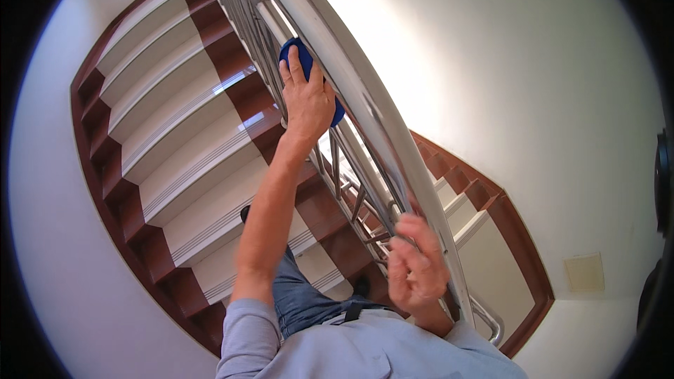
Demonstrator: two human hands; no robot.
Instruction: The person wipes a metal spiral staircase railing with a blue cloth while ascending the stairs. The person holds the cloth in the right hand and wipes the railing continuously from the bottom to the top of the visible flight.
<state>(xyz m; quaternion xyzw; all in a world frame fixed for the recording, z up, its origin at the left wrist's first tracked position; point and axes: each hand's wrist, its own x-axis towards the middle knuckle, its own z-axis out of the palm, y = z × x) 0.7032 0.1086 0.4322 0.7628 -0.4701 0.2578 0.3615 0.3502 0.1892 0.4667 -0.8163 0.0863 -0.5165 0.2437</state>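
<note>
My left hand (308,105) presses a blue cloth or pad (300,52) against a metal bar on the inner side of the stair railing, just below the thick polished handrail (350,73). Blue shows beyond the fingertips and again beside the wrist; the palm hides the middle. Lower down, my right hand (418,268) is blurred, its fingers curled, in front of the handrail's near end. Whether it touches the rail or has anything inside the fingers I cannot tell.
Pale stair treads (189,152) with dark red-brown borders climb on the left. Thin metal balusters (334,163) stand under the rail. Beyond it, another flight (463,216) runs beside a white wall (553,116). My legs (310,289) are on the steps.
</note>
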